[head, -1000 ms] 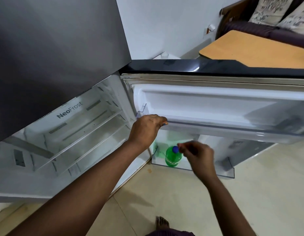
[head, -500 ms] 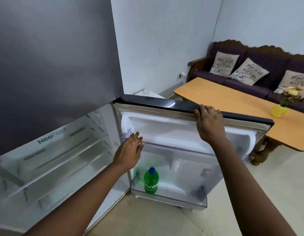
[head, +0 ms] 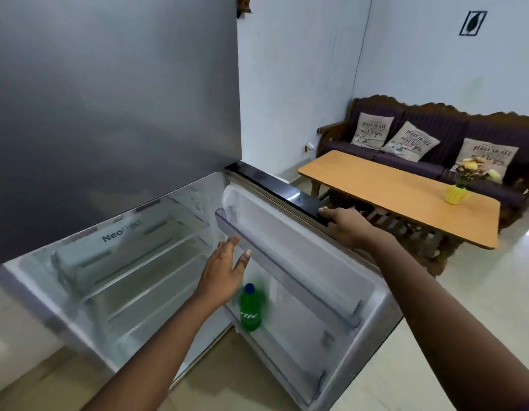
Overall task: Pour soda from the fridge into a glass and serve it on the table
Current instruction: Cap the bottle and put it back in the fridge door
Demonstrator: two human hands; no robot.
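Observation:
A green soda bottle (head: 250,310) with a blue cap stands upright in the lowest bin of the open fridge door (head: 310,280). My left hand (head: 224,268) hovers just above and left of the bottle, fingers spread, holding nothing. On the door's black top edge rests my right hand (head: 343,223), gripping it. The wooden table (head: 390,185) stands beyond the door to the right. No glass is in view.
The fridge compartment (head: 133,262) holds bare glass shelves; the grey upper door (head: 109,99) stays closed. A yellow vase with flowers (head: 457,191) sits on the table. A dark sofa (head: 435,134) with three cushions lines the far wall.
The view has lifted and pulled back. My left hand left the door's shelf rail and opened above the bottle. My right hand slid along the door's top edge as the door swung.

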